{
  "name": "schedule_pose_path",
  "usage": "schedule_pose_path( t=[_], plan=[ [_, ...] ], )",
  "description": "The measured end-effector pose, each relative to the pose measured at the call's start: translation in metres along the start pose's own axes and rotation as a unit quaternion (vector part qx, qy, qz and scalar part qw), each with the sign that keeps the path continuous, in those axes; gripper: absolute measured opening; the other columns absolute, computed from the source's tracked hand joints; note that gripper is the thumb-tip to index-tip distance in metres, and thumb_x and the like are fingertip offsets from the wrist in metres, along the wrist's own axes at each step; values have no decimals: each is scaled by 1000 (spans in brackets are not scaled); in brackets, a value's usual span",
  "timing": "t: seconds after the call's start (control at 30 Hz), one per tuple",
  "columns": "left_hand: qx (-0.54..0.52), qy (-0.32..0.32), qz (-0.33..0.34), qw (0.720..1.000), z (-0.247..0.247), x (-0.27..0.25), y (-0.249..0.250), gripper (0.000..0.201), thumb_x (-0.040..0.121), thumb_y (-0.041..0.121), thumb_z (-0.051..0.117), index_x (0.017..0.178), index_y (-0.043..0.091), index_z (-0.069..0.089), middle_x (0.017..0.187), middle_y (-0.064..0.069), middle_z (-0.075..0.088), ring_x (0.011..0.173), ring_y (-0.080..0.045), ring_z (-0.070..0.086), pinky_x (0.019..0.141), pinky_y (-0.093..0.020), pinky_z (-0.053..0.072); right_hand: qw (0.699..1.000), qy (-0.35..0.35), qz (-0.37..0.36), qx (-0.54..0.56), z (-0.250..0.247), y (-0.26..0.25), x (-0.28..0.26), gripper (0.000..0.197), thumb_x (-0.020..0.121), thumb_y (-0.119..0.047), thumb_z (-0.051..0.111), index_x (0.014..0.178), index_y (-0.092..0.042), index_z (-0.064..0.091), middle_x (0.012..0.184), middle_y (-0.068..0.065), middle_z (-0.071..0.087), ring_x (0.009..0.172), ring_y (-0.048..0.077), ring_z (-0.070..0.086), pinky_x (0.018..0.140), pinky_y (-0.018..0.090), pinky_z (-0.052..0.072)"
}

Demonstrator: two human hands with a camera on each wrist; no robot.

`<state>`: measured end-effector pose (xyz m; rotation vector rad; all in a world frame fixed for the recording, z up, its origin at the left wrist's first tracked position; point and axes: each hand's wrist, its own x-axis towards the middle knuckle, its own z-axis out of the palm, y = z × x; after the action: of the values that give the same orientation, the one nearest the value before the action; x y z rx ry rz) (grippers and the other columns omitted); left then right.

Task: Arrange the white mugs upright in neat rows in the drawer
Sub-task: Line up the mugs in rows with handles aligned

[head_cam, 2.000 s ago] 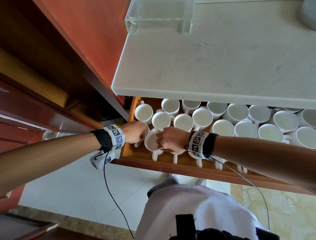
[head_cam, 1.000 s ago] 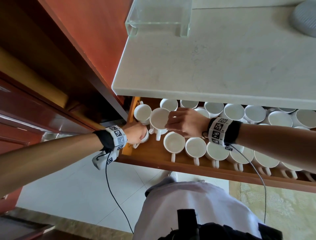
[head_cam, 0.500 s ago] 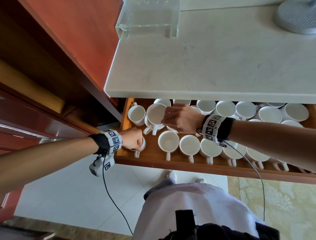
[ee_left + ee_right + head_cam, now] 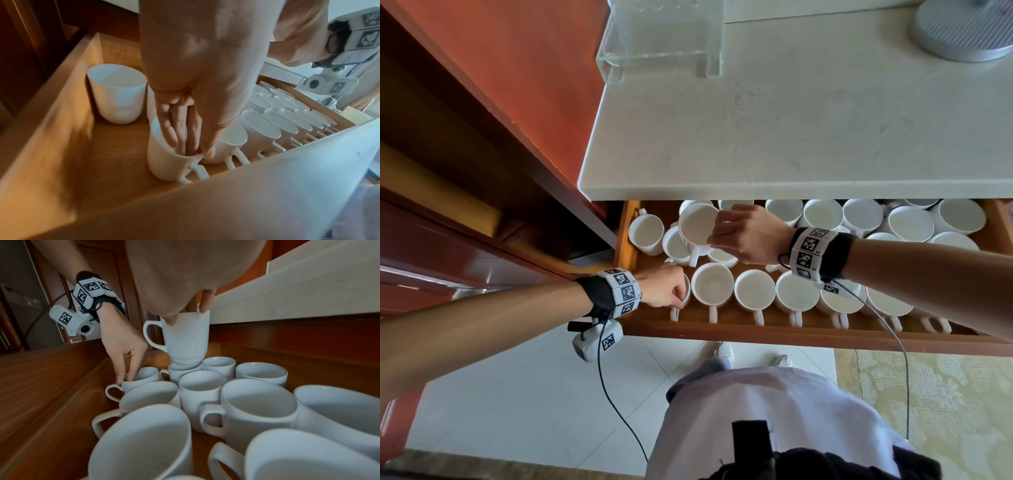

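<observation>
A lifted mug [image 4: 186, 337] hangs upright above the mugs standing in the drawer [image 4: 808, 337], pinched at its rim by the right hand [image 4: 748, 234]. At the drawer's near left corner, the left hand [image 4: 662, 286] grips the end mug [image 4: 170, 160] of the front row [image 4: 791, 296], fingers [image 4: 174, 129] inside, thumb outside. A marble counter [image 4: 791, 120] overhangs the drawer.

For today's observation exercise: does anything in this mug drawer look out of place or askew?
Yes. Behind the tidy front row, handles toward the drawer front, the back mugs crowd unevenly. The right hand holds one mug above the others; the left hand pinches the corner mug's rim.
</observation>
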<state>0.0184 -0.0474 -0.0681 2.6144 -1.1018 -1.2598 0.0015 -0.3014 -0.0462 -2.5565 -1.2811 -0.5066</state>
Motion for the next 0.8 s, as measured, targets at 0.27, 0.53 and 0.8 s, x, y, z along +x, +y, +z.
schedule_pose_path(
  t=[0.27,0.53,0.8],
  plan=[
    [19,-1,15,1000,-3,-2,2,20,91,34,74,80,18,79,73,7,71,65,-16,66,61,-33,56,1000,2,0,-12,3,1,-2,12,87,-13,72,98,-17,75,87,-1,67,88,25,62,69,34,42],
    [92,208,-148,962,-73,-15,-41,8,89,23,70,89,15,71,82,-1,72,76,-23,71,64,-37,59,1000,4,8,-11,2,8,-3,13,93,-13,63,98,-14,75,86,1,69,86,27,62,67,35,45],
    [278,104,-143,944,-65,-7,-48,16,98,25,62,105,12,69,108,-5,69,104,-26,60,96,-36,42,1000,1,-4,-18,4,4,-1,9,92,-16,66,96,-16,75,83,-1,66,86,25,61,66,35,43]
  ],
)
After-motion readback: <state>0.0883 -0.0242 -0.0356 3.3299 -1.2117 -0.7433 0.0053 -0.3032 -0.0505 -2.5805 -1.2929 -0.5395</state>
